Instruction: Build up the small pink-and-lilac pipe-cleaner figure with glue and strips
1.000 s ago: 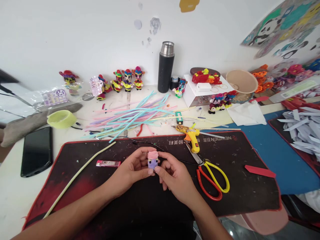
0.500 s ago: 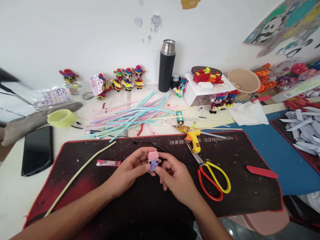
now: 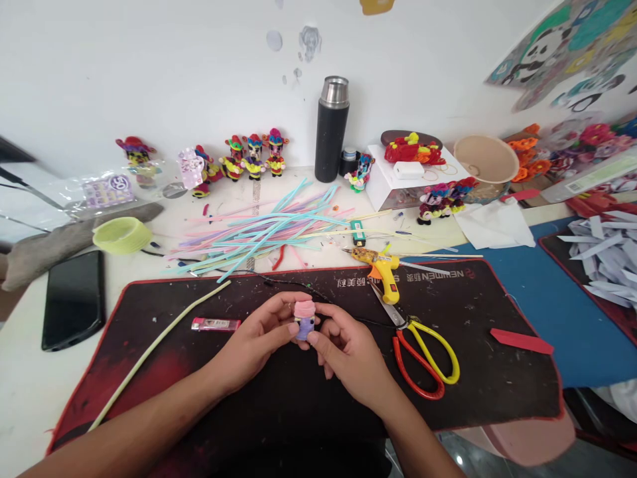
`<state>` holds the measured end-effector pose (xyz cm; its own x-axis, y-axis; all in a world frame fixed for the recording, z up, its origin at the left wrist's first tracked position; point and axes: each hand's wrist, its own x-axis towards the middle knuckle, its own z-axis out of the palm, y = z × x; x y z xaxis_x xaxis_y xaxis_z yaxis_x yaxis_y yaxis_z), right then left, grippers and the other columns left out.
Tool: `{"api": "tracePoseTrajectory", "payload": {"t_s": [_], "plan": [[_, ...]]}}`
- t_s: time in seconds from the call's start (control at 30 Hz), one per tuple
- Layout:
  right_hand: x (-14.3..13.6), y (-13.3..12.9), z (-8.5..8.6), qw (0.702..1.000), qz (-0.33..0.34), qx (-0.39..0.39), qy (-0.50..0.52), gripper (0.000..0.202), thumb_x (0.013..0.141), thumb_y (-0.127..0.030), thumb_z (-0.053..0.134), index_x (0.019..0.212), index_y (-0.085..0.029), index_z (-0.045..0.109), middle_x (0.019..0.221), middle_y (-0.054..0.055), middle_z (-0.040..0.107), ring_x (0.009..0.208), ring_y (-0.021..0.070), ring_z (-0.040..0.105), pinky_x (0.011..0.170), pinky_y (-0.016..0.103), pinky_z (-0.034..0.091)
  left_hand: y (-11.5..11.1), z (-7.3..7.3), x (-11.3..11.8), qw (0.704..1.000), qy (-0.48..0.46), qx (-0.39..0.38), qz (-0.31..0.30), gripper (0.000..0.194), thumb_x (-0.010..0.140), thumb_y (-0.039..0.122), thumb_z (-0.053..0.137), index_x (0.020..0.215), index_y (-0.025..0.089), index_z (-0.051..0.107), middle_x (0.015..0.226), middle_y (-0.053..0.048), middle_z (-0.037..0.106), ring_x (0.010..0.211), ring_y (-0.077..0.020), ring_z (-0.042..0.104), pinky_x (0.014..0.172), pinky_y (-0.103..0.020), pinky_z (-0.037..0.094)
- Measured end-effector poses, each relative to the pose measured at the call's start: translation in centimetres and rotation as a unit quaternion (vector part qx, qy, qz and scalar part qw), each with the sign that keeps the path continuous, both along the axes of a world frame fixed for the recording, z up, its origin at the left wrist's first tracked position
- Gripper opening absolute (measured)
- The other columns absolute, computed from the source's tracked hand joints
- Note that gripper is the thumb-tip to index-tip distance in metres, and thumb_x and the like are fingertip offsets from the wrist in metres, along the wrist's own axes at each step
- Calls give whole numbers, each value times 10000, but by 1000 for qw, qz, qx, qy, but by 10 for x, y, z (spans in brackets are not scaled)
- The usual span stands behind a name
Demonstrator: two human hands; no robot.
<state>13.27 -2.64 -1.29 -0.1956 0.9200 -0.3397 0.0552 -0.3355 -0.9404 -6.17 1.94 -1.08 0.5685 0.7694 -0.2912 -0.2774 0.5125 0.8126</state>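
Between my two hands, above the dark desk mat (image 3: 279, 405), is a small pipe-cleaner doll head (image 3: 305, 321), pink on top and purple below with dark eyes. My left hand (image 3: 271, 330) pinches it from the left, thumb on its front. From the right, my right hand (image 3: 346, 348) grips its lower side with thumb and fingers. A pink lighter (image 3: 215, 324) lies left of my left hand. Scissors (image 3: 426, 358) with one red and one yellow handle lie right of my right hand, below a yellow hot glue gun (image 3: 384, 272). A pale yellow pipe cleaner (image 3: 159, 352) crosses the mat's left side.
A pile of pastel pipe cleaners (image 3: 269, 226) spreads behind the mat. A black thermos (image 3: 332, 133), several finished dolls (image 3: 253, 158) and a white box (image 3: 398, 179) stand by the wall. A phone (image 3: 73, 300) lies left, a red strip (image 3: 521, 340) right.
Both hands stay in place around the doll head, which has turned or tilted very slightly. The rest of the scene shifts only a little with the camera.
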Motion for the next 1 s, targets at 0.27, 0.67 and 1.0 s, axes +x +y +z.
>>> {"api": "tracePoseTrajectory", "payload": {"t_s": [0.27, 0.67, 1.0], "plan": [[0, 1, 0, 1000, 1, 0, -2, 419, 989, -410, 655, 1368, -232, 635, 658, -67, 587, 479, 96, 538, 466, 203, 429, 0, 0, 1, 1000, 3, -4, 7, 323, 952, 266, 729, 1272, 238, 691, 1140, -91, 685, 927, -194, 633, 797, -309, 568], [3, 1, 0, 999, -12, -18, 37, 440, 1000, -496, 634, 1341, -219, 639, 668, -55, 596, 466, 89, 531, 414, 185, 386, 0, -4, -1, 1000, -7, 23, -14, 381, 936, 260, 757, 1306, 269, 667, 1160, -76, 678, 986, -203, 639, 813, -317, 582], [1, 1, 1, 998, -19, -22, 49, 404, 1003, -485, 617, 1285, -197, 641, 648, -61, 585, 452, 90, 535, 426, 191, 400, 0, -5, -2, 999, 2, 24, -34, 420, 909, 203, 788, 1301, 288, 663, 1207, -72, 680, 1051, -206, 645, 871, -314, 585]]}}
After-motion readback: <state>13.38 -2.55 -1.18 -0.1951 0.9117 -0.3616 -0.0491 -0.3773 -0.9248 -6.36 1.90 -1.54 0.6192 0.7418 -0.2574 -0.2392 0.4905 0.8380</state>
